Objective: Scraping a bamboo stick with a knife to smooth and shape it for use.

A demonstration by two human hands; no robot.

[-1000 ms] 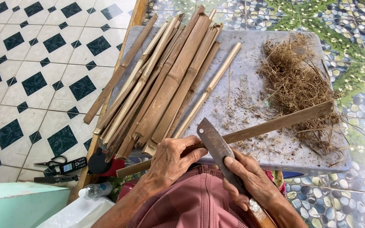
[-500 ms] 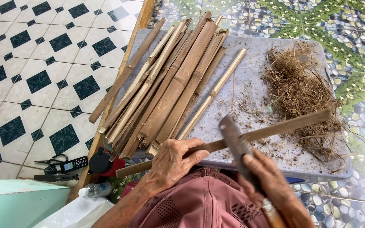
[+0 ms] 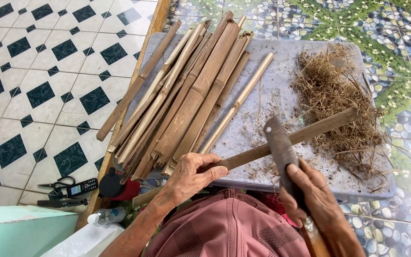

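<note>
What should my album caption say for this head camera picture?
Left hand holds a bamboo strip; right hand shaves it with a knife.

The left half of the grey surface (image 3: 281, 57) is taken up by a pile of split bamboo strips (image 3: 191, 95), and the right part by a heap of dry shavings (image 3: 338, 95). Between them a bare strip is left, crossed near its front by a held bamboo strip (image 3: 305, 135) and a blade (image 3: 281, 152). The floor at the left is blocked by scissors (image 3: 58, 183) and a phone (image 3: 82, 188).
</note>
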